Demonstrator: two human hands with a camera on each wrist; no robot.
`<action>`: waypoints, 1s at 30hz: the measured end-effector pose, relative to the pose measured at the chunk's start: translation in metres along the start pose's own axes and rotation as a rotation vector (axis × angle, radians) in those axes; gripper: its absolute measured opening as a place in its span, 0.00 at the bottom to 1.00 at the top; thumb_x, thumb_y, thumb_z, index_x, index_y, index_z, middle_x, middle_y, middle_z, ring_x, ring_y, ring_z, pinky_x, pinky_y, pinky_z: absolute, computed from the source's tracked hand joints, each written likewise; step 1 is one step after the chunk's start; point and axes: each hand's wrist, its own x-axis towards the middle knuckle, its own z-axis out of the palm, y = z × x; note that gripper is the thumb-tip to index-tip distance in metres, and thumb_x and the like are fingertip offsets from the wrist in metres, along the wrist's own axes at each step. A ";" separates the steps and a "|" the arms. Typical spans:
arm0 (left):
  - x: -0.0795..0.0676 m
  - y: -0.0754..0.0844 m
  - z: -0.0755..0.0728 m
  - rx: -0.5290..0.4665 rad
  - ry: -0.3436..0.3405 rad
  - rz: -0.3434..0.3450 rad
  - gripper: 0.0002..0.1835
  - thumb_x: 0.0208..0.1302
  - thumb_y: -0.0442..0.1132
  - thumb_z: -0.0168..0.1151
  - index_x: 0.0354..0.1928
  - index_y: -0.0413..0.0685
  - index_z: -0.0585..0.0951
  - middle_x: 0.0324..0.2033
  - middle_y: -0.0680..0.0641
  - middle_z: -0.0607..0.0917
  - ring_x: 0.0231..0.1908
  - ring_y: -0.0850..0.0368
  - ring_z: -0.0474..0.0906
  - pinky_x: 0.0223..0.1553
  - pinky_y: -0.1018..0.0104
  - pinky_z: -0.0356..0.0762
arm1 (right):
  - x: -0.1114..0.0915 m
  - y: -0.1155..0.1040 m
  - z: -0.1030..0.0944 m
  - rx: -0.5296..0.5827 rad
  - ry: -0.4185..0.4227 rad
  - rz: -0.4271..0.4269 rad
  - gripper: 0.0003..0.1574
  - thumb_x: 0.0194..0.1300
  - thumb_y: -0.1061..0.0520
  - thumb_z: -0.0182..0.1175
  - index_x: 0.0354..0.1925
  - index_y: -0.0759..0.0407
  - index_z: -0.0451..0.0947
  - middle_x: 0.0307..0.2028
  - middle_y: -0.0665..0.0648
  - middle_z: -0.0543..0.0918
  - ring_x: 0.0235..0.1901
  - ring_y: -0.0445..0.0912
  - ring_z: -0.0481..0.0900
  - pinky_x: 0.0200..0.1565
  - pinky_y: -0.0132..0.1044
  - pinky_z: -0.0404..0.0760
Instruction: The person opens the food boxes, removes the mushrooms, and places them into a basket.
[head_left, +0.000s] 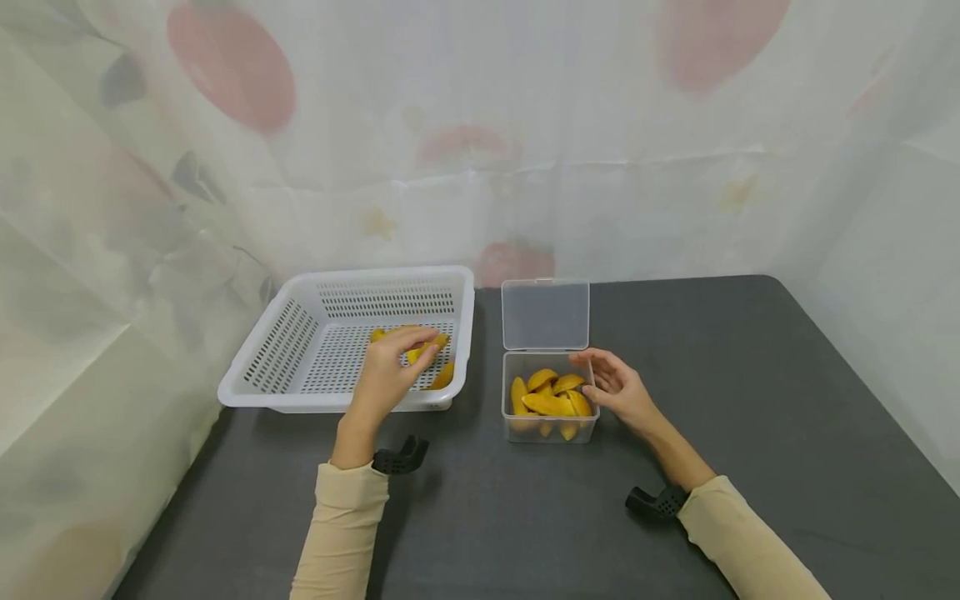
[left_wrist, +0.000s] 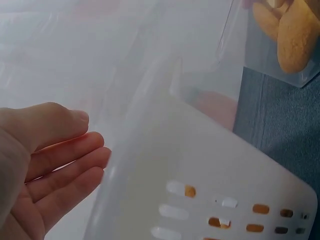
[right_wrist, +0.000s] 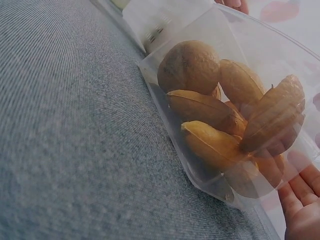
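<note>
Foreground: we record one dark grey tabletop [head_left: 517,525], plain and matt, with two beige sleeves [head_left: 341,521] reaching over it. Item: right hand [head_left: 621,393], fingers loosely bent, thumb set well apart, touching the right side of a clear box [head_left: 522,362]; within the box, we list several yellow fruit-shaped pieces [head_left: 551,405]. Item: left hand [head_left: 388,367], above a white slotted basket [head_left: 300,400], thumb and fingers narrowly parted; beneath, further yellow pieces [head_left: 444,377]. Behind the box, its lid [head_left: 546,315], folded open. Rear: we note a pale curtain [head_left: 600,108], printed with red shapes and yellow stars.
</note>
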 end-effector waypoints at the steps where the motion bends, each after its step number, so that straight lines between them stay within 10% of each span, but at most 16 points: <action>1: 0.000 0.001 0.000 0.000 0.001 0.007 0.13 0.57 0.31 0.68 0.46 0.39 0.85 0.43 0.41 0.89 0.42 0.49 0.86 0.45 0.56 0.86 | 0.000 0.000 0.000 -0.001 0.000 0.003 0.31 0.65 0.72 0.55 0.60 0.88 0.54 0.61 0.50 0.76 0.63 0.36 0.73 0.64 0.24 0.73; 30: 0.013 0.045 0.039 -0.101 -0.211 0.191 0.13 0.60 0.34 0.66 0.47 0.40 0.85 0.44 0.43 0.89 0.45 0.51 0.85 0.47 0.61 0.86 | 0.000 -0.001 0.000 0.004 -0.008 0.004 0.31 0.66 0.72 0.54 0.60 0.87 0.54 0.61 0.51 0.76 0.63 0.37 0.73 0.64 0.24 0.73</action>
